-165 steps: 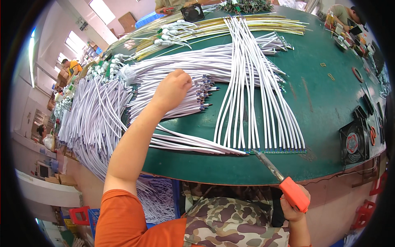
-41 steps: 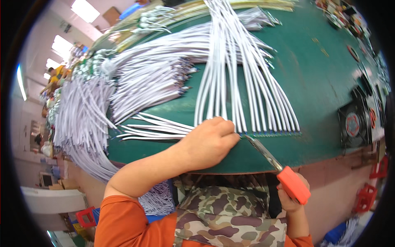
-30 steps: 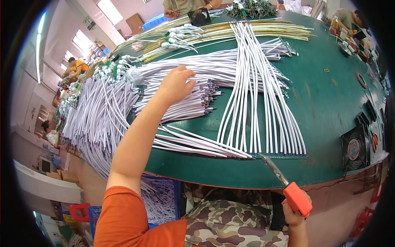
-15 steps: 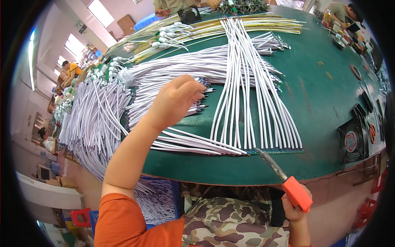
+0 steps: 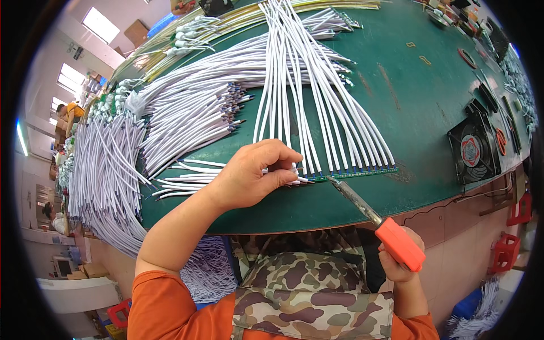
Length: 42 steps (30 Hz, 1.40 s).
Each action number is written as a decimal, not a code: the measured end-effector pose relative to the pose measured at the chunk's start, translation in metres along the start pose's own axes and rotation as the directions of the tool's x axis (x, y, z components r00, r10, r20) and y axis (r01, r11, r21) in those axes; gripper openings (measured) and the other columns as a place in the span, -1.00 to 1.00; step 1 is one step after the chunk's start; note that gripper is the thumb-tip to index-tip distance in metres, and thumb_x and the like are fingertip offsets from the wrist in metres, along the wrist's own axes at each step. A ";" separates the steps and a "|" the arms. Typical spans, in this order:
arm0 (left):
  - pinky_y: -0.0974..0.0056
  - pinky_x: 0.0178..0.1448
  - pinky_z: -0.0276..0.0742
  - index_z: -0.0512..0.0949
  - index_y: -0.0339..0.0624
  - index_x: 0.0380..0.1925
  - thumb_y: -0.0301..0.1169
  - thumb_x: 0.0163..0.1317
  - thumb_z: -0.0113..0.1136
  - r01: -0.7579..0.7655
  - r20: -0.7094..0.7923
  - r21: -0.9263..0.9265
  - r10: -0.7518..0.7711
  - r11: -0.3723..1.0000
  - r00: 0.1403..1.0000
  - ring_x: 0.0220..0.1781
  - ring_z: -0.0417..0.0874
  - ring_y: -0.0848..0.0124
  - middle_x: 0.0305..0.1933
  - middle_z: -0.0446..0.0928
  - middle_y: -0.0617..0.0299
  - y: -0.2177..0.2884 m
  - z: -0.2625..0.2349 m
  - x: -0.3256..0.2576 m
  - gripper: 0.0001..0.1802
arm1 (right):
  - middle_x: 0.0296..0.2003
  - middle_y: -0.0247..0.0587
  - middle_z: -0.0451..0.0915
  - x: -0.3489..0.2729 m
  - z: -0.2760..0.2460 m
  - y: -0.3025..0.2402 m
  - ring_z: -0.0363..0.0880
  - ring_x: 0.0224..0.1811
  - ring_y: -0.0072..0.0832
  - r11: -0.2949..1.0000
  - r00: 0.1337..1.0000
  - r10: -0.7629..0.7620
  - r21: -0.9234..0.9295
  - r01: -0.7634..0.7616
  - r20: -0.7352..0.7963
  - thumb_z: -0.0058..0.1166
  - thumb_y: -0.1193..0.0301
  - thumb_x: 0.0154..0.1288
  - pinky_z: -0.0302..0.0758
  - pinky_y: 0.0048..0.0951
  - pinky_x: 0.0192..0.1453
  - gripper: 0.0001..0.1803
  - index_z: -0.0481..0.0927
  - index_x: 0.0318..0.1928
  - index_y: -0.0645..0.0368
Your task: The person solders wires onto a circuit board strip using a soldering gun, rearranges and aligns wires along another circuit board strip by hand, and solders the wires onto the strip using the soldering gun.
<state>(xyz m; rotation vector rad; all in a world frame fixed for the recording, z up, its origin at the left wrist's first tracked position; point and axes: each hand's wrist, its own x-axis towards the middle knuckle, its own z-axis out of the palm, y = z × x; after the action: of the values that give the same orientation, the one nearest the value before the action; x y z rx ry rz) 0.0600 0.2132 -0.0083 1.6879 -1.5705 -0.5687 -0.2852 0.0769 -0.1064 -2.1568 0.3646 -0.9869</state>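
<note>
My left hand [image 5: 256, 176] pinches a white cable [image 5: 298, 180] by its end, right beside the left end of a narrow green circuit strip [image 5: 362, 171] near the front edge of the green table [image 5: 430, 96]. A row of several white cables [image 5: 317, 96] runs from that strip toward the far side. My right hand [image 5: 400, 263] grips the orange handle of a soldering iron [image 5: 374, 218], below the table edge. Its metal tip points up-left and lies close to the strip, just right of my left fingers.
A big heap of loose white cables [image 5: 187, 107] covers the table's left, and more hang over the left edge [image 5: 102, 175]. A black fan [image 5: 474, 148] stands at the right. Small parts lie along the far right. Another person [image 5: 72, 110] sits far left.
My left hand has come back from the cable heap to the strip with a white cable between its fingers. The soldering iron has stayed about where it was.
</note>
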 end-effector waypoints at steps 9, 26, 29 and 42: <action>0.17 -0.22 0.59 0.67 -0.12 -0.21 -0.51 0.08 0.30 -0.356 0.055 0.492 0.380 0.794 0.923 -0.28 0.67 0.23 -0.28 0.61 0.23 -0.006 0.029 0.002 -0.77 | -0.46 -0.27 0.63 0.000 -0.001 0.003 0.62 -0.46 -0.31 0.999 1.000 -0.020 -0.027 0.020 -0.005 0.25 0.48 0.11 0.52 -0.33 -0.37 -0.90 0.62 -0.34 0.16; 0.15 -0.16 0.57 0.69 -0.17 -0.21 -0.55 0.00 0.29 -0.338 0.134 0.485 0.313 0.807 0.940 -0.24 0.61 0.20 -0.26 0.57 0.22 -0.008 0.041 0.010 -0.72 | -0.46 -0.27 0.64 0.004 0.007 0.005 0.64 -0.45 -0.28 0.999 0.999 0.034 0.007 -0.034 -0.004 0.27 0.49 0.04 0.55 -0.31 -0.35 -0.89 0.64 -0.36 0.14; 0.15 -0.16 0.57 0.69 -0.17 -0.21 -0.55 0.00 0.29 -0.342 0.144 0.482 0.313 0.807 0.939 -0.24 0.61 0.20 -0.26 0.57 0.21 -0.008 0.041 0.011 -0.72 | -0.46 -0.27 0.64 0.003 0.008 0.007 0.65 -0.45 -0.28 0.998 0.999 0.037 0.043 -0.038 0.023 0.27 0.49 0.04 0.55 -0.31 -0.35 -0.88 0.65 -0.35 0.15; 0.16 -0.11 0.56 0.67 -0.20 -0.18 -0.55 0.05 0.28 -0.333 0.174 0.480 0.284 0.812 0.943 -0.20 0.59 0.19 -0.24 0.55 0.20 -0.005 0.040 0.011 -0.73 | -0.42 -0.24 0.65 0.004 0.008 0.009 0.63 -0.44 -0.29 0.996 0.997 0.048 0.073 -0.052 0.062 0.28 0.45 0.15 0.54 -0.34 -0.33 -0.90 0.65 -0.33 0.16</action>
<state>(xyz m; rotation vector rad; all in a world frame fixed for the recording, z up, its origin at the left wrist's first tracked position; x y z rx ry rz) 0.0346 0.1932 -0.0348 1.7246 -2.1501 -0.0605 -0.2766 0.0723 -0.1142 -2.0954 0.3458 -0.8922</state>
